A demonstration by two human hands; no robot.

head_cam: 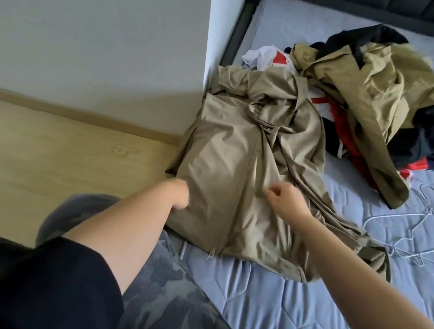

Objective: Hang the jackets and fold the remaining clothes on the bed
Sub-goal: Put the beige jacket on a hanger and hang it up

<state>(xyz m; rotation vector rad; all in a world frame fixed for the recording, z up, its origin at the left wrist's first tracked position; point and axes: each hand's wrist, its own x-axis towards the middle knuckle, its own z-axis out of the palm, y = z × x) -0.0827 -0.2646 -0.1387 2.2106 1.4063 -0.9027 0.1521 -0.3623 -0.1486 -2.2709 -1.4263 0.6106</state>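
Now tan jacket (226,170) on bed (276,301) — left hand (179,195) under edge, grip unclear; right hand (287,199) pinches front.

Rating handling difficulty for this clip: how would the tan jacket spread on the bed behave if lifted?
Likely floppy: the tan jacket lies creased and drapes over the bed edge. Probably light, since the fabric looks thin. Its sheen suggests it could slide easily.
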